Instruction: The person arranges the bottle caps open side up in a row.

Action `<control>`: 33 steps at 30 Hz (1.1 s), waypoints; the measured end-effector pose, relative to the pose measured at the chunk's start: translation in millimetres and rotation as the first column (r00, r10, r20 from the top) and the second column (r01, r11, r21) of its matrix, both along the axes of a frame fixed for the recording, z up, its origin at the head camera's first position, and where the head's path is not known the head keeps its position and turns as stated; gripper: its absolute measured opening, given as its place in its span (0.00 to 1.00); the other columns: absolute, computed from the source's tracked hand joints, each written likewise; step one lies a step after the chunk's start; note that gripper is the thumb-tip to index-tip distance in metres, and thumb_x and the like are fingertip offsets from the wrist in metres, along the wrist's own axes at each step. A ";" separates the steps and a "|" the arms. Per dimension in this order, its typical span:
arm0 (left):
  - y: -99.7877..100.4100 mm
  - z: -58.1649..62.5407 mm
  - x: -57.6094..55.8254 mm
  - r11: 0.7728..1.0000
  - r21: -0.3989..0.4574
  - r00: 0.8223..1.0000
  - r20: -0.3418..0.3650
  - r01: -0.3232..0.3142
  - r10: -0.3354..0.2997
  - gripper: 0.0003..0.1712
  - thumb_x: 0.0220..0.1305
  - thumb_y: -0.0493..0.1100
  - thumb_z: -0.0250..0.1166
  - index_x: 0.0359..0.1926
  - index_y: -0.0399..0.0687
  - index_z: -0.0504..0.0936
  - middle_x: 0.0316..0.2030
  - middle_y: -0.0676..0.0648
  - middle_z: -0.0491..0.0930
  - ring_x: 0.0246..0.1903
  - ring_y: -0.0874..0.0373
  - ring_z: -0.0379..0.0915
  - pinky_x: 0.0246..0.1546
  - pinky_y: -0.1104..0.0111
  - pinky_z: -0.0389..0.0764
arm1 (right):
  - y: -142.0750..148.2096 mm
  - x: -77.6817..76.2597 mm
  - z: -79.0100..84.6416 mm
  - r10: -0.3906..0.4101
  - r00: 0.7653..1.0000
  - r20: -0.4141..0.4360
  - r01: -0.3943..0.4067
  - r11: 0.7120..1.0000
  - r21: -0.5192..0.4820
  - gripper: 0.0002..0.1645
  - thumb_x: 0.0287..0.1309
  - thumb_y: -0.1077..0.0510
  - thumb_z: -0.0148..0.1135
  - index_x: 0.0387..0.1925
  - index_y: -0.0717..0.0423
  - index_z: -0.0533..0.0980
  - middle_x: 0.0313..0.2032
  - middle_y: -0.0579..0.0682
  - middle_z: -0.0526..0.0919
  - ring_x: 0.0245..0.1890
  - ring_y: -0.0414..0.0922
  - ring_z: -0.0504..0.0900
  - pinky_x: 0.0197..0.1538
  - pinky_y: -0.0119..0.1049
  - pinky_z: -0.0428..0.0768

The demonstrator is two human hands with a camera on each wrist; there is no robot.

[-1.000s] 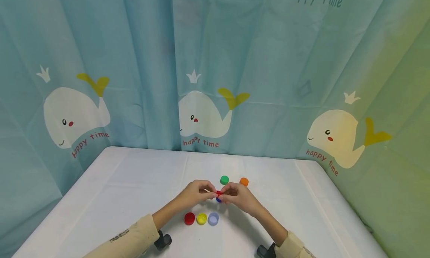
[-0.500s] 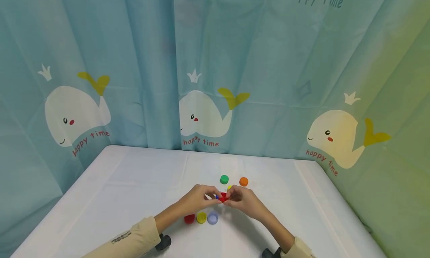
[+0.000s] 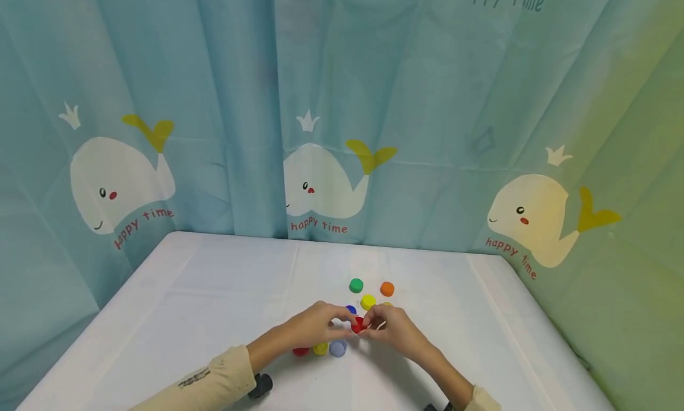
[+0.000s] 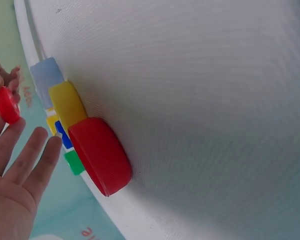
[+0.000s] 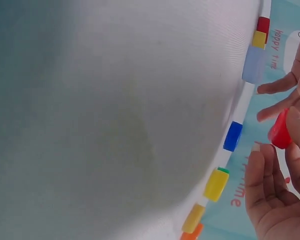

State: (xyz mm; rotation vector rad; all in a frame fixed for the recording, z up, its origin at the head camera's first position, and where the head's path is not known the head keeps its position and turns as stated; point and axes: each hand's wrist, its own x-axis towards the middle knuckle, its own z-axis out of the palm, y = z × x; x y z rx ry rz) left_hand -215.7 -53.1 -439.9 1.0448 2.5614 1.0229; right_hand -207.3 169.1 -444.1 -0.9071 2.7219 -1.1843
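Between my two hands, a red bottle cap (image 3: pixel 358 325) is held up above the white table. My left hand (image 3: pixel 319 325) pinches its left side with thumb and fingertips, while my right hand (image 3: pixel 395 332) pinches the right side. The left wrist view shows the small red cap (image 4: pixel 8 106) at the left fingertips, the other fingers spread out. In the right wrist view, a thumb covers part of the same cap (image 5: pixel 280 131). Just beyond the hands lie a blue cap (image 3: pixel 351 309) and a yellow cap (image 3: pixel 368 302).
Nearer than the hands, a larger red cap (image 4: pixel 101 156), a yellow cap (image 4: pixel 67 104) and a light blue cap (image 3: pixel 338 348) stand in a row. A green cap (image 3: pixel 356 285) and an orange cap (image 3: pixel 387 288) lie farther back. Another yellow cap (image 5: pixel 193 218) is partly behind the right hand.
Both hands have drawn the red cap nearer and slightly rightward, uncovering the blue and yellow caps behind. The left hand now overlaps the front row more.
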 end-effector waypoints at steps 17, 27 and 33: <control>2.3 -4.1 0.7 0.972 -0.185 0.985 -0.062 0.144 -0.158 0.18 0.59 0.55 0.65 0.48 0.56 0.82 0.43 0.65 0.78 0.45 0.70 0.72 0.50 0.69 0.72 | -2.0 0.9 3.0 0.094 0.993 0.069 -0.104 0.979 0.176 0.11 0.45 0.65 0.73 0.26 0.54 0.76 0.23 0.37 0.75 0.24 0.33 0.72 0.31 0.27 0.76; 2.9 -5.6 -1.8 0.957 -0.240 0.974 -0.115 0.162 -0.194 0.18 0.58 0.54 0.66 0.47 0.53 0.82 0.41 0.64 0.79 0.43 0.71 0.72 0.49 0.70 0.72 | -5.9 1.0 3.0 0.125 0.992 0.036 -0.130 0.967 0.219 0.11 0.45 0.63 0.73 0.23 0.53 0.75 0.22 0.35 0.74 0.24 0.32 0.70 0.29 0.26 0.74; 2.6 -7.3 -0.2 0.952 -0.258 0.972 -0.121 0.164 -0.200 0.17 0.58 0.54 0.66 0.47 0.54 0.83 0.40 0.64 0.79 0.43 0.72 0.72 0.49 0.69 0.71 | -8.7 1.5 -0.9 0.130 0.989 0.069 -0.143 0.955 0.260 0.11 0.46 0.63 0.72 0.24 0.52 0.75 0.23 0.34 0.73 0.25 0.31 0.70 0.30 0.25 0.74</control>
